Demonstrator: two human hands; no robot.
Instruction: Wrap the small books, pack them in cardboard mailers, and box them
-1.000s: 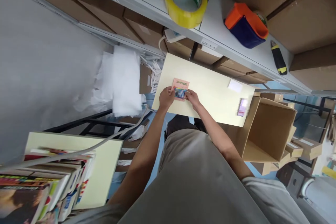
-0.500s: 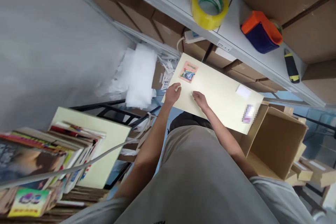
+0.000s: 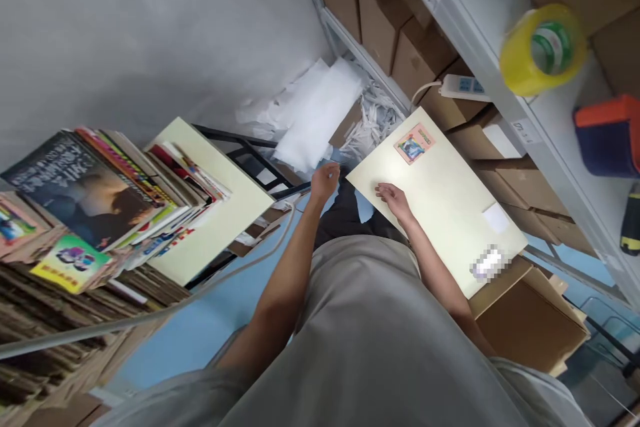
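My left hand (image 3: 325,181) is in the air just off the left corner of a pale cream board (image 3: 443,203), its fingers loosely curled with nothing visible in them. Over the near edge of that board hovers my right hand (image 3: 393,200), empty, fingers half bent and a little apart. A small pink booklet with a coloured picture (image 3: 415,143) lies flat near the board's far left end, beyond my right hand. Toward the right end are a white slip of paper (image 3: 495,217) and a phone-like item blurred by pixelation (image 3: 489,263).
To the left, stacked books (image 3: 95,187) stand on another cream board (image 3: 225,213). White foam sheets (image 3: 325,113) lie by the wall. A shelf (image 3: 475,27) holds yellow tape (image 3: 544,50); below are cardboard boxes (image 3: 420,53) and a power strip (image 3: 463,87). An open carton (image 3: 530,327) sits right.
The view has swung left, bringing more of the stacked books into sight. My left hand has shifted off the board's edge toward the left. My right hand stays over the board.
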